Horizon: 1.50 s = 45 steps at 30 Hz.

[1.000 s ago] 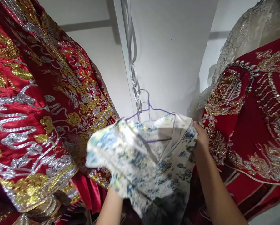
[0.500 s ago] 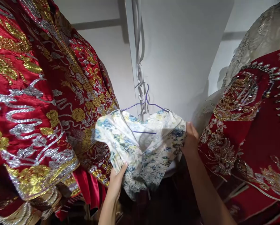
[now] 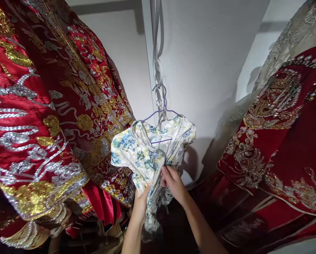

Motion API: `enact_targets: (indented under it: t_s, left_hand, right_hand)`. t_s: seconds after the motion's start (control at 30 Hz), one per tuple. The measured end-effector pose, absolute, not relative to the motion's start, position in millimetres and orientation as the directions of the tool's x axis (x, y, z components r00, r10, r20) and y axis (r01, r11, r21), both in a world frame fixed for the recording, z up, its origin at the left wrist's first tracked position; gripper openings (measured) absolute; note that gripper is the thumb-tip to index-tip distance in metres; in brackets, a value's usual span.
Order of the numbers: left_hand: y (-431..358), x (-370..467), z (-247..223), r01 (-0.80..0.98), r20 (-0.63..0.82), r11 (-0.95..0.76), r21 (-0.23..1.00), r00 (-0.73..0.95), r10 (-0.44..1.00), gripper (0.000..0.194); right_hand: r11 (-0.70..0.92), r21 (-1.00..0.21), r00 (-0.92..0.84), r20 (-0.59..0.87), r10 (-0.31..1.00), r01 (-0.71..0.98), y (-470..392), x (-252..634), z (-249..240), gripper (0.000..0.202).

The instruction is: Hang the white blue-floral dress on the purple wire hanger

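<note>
A white top with blue and yellow flowers (image 3: 144, 151) hangs on a purple wire hanger (image 3: 165, 102), whose hook is at a white loop chain (image 3: 158, 68). My left hand (image 3: 142, 201) grips the top's lower left side, thumb in front and fingers behind the cloth. At the lower end of the V neckline, my right hand (image 3: 174, 181) pinches the fabric near its front edge. Below the hands the cloth bunches into a narrow, gathered bottom. The fingers of both hands are partly hidden by the fabric.
Red jackets with gold and silver embroidery (image 3: 84, 88) hang close on the left. On the right hang a red beaded garment (image 3: 274, 134) and a pale lace one (image 3: 287, 46). A white wall (image 3: 205, 53) stands behind the top.
My right hand has left the top's right shoulder edge and moved left and down to the middle of the front. The top has narrowed and turned slightly. My left hand keeps its hold.
</note>
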<state>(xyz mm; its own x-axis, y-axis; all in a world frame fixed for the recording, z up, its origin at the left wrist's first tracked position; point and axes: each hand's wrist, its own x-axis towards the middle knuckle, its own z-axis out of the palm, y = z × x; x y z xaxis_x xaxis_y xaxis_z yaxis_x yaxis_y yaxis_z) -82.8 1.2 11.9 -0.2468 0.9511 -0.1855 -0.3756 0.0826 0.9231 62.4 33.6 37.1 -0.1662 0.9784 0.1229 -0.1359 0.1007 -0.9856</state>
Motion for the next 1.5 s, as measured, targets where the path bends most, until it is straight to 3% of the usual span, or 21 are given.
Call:
enact_targets:
  t_s: [0.3,0.4,0.47,0.57,0.63,0.7,0.83,1.07,1.27,1.4,1.5]
  left_hand:
    - [-9.4,-87.1,16.5,-0.219,-0.154,0.127,0.967,-0.11,0.982,0.062]
    - [-4.2,-89.8,12.8,-0.136,-0.079,0.051,0.989,-0.202,0.976,0.065]
    - [-0.7,-89.3,10.6,-0.017,0.052,-0.064,0.998,-0.395,0.917,0.069]
    - [0.1,-81.4,12.5,0.286,0.39,-0.267,0.92,-0.614,0.686,0.068]
    - [-1.7,-71.1,16.7,0.476,0.587,-0.357,0.804,-0.536,0.607,0.056]
    - [-3.4,-58.8,20.6,0.56,0.666,-0.424,0.712,-0.346,0.661,0.04]
    - [-0.5,-38.8,22.7,0.528,0.606,-0.482,0.699,-0.081,0.791,0.028]
    - [17.6,-29.0,27.1,0.367,0.57,-0.53,0.764,0.001,0.822,0.007]
    - [25.5,-15.6,28.8,0.248,0.515,-0.54,0.804,0.161,0.842,0.018]
    - [29.5,-15.9,32.2,0.22,0.484,-0.519,0.826,0.196,0.853,0.02]
    - [32.5,-20.1,34.5,0.225,0.466,-0.5,0.837,0.186,0.865,0.024]
  right_hand:
    - [0.177,-0.966,-0.102,0.199,0.975,-0.189,38.3,76.0,46.3,0.034]
    - [0.148,-0.966,-0.007,0.153,0.988,-0.212,30.6,80.4,46.7,0.034]
    - [0.104,-0.966,0.024,0.101,0.995,-0.238,27.6,84.5,46.2,0.036]
    - [0.048,-0.94,0.031,0.04,0.999,-0.336,25.6,89.0,44.2,0.038]
    - [0.029,-0.914,0.036,0.016,0.999,-0.405,24.3,89.8,42.8,0.039]
    - [0.027,-0.903,0.03,0.016,0.999,-0.429,22.5,89.3,42.2,0.039]
    - [0.024,-0.915,-0.034,0.04,0.999,-0.402,18.1,86.8,45.1,0.038]
    - [0.061,-0.939,-0.09,0.096,0.991,-0.338,18.5,88.3,50.7,0.04]
    - [0.104,-0.884,0.185,0.021,0.982,-0.455,23.0,93.5,42.9,0.045]
    - [0.055,-0.887,0.129,-0.005,0.992,-0.459,28.5,97.9,40.8,0.044]
    - [0.028,-0.936,0.003,0.029,1.0,-0.352,35.3,102.6,44.0,0.042]
